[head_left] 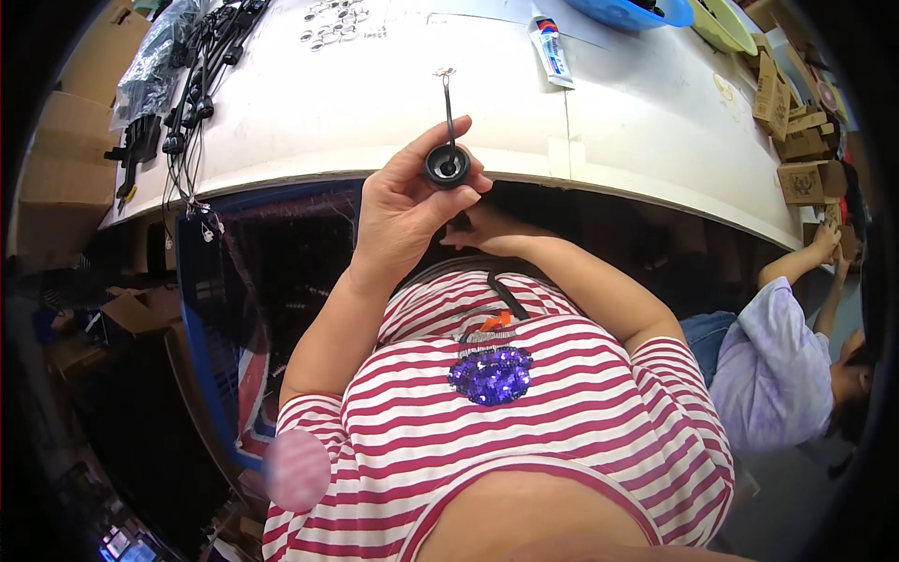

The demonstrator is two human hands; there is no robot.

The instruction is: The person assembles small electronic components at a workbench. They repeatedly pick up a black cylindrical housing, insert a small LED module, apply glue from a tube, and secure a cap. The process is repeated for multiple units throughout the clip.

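My left hand (412,192), raised at the table's front edge, has its thumb and fingers closed around a small round black cup-shaped part (447,165). A pale ring shows inside its rim. From its middle a black cable (449,112) runs away from me over the table, ending in thin bare-looking wire ends (445,72). Lower and just to the right, my right hand (485,230) is in shadow below the table edge. Its fingers are curled by something dark that I cannot make out, and the left hand partly covers it.
The white table (375,103) bears black cables (201,84), small rings (332,23), a tube (551,51), a blue basin (637,11) and a green basin (726,26). Small cardboard boxes (810,183) line the right. A blue crate (201,328) stands below. Another person (777,365) works at right.
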